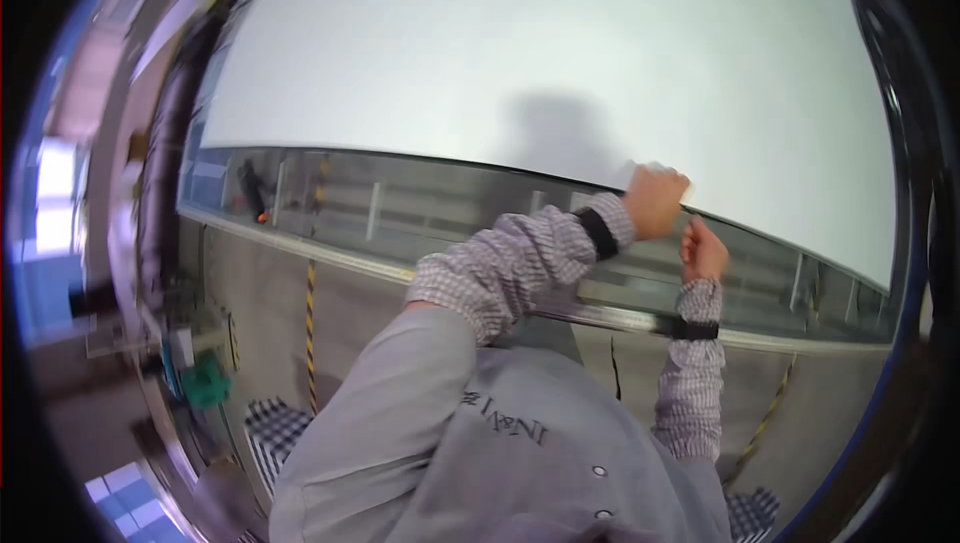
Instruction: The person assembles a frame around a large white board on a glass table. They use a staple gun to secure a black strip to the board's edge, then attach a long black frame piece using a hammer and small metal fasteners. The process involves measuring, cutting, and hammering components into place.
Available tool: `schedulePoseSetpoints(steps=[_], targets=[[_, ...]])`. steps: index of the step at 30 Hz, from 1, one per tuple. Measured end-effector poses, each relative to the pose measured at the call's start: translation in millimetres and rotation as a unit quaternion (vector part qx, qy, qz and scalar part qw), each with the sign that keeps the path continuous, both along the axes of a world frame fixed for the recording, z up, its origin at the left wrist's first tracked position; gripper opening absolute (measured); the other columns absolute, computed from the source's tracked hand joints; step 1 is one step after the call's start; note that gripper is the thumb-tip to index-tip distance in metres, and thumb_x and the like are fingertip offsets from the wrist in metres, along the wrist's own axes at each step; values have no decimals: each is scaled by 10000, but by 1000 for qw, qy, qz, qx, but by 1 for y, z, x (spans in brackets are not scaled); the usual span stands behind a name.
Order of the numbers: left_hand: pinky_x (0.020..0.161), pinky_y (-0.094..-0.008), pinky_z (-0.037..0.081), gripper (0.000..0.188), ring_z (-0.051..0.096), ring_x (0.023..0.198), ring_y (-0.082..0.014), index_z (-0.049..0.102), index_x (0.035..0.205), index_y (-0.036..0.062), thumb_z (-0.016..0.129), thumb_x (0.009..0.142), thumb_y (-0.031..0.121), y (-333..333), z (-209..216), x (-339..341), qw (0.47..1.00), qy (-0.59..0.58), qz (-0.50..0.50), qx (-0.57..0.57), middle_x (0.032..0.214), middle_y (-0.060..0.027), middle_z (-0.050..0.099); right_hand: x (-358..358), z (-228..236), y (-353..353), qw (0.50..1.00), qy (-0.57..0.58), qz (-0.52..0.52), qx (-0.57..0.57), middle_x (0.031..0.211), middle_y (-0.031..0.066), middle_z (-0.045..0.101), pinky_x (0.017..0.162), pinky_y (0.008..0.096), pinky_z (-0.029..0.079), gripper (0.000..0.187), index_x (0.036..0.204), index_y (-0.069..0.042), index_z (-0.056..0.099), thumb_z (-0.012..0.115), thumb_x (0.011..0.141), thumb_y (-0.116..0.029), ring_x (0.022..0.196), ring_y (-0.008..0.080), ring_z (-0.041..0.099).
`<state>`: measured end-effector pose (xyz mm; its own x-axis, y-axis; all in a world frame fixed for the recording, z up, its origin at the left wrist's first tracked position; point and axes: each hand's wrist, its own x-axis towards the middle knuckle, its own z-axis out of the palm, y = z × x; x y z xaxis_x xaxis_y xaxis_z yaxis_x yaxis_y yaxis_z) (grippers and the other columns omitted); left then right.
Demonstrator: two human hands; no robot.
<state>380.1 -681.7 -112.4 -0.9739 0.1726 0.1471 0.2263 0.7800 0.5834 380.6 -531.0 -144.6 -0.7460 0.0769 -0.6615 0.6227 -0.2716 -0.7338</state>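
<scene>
A large white sheet or panel (pixel 400 53) spreads over the far part of a glass-topped table. Its near edge shows as a thin dark line slanting down to the right. My left hand (pixel 655 201) is closed over that edge, right of the middle; its fingers are slightly blurred. Just below and to its right is my right hand (pixel 705 251), thumb and forefinger pinched close to the same edge. Whatever sits between the fingers of either hand is too small or hidden to make out. Both wrists have black bands over checked sleeves.
A metal rail (pixel 350 261) borders the table's near side, right in front of my body. Under the glass (pixel 420 208) run pale bars. A dark tool with an orange tip (pixel 254 193) lies at the left. Yellow-black tape (pixel 310 333) marks the floor; a green object (pixel 205 380) stands lower left.
</scene>
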Motion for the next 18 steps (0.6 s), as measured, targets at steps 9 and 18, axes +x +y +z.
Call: schedulePoseSetpoints(steps=[9,18], targets=[[609,-368,401,79,529,671,-262,550,757,79,528,769,154,-164,43,256,982,-37,130,130,729,-75,536,175,4,-75,987,48,148,43,591,4,536,341,162,284,91,838,-72,572,566,809,-159,435,59,463],[601,-358,435,113,547,678,-294,564,758,15,553,747,127,-383,6,548,916,-54,365,159,740,-137,563,338,52,-377,821,166,546,-12,621,17,569,427,180,337,102,828,-13,591,557,802,-106,491,61,495]])
